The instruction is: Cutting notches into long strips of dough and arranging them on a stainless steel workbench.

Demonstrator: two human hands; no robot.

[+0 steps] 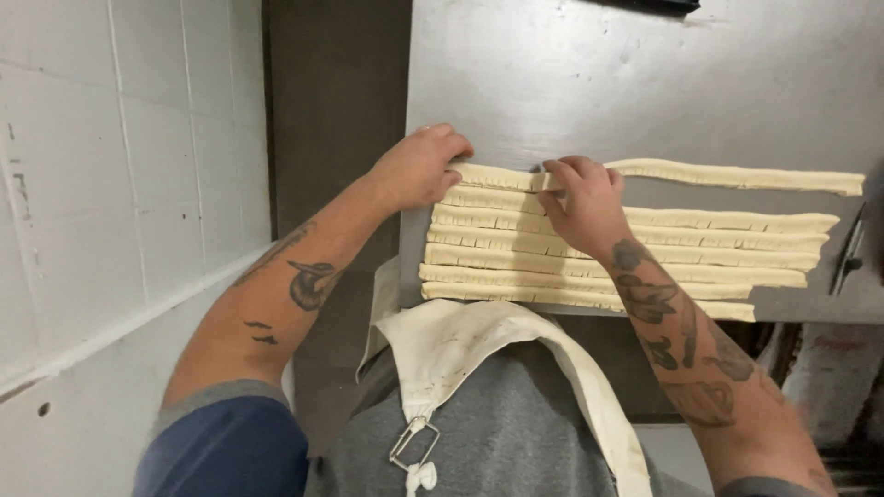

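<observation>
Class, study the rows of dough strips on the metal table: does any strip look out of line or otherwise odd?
Yes. The farthest dough strip sits apart from the stack of strips, with bare metal table between them on the right. Where the left hand and right hand grip it, it shows a break.

Pale dough strips lie side by side along the grey bench, long and flat, with small cuts notched along their edges. The farthest strip sits a little apart from the rest, running off to the right. Its left end is pinched between both hands, left hand and right hand.
</observation>
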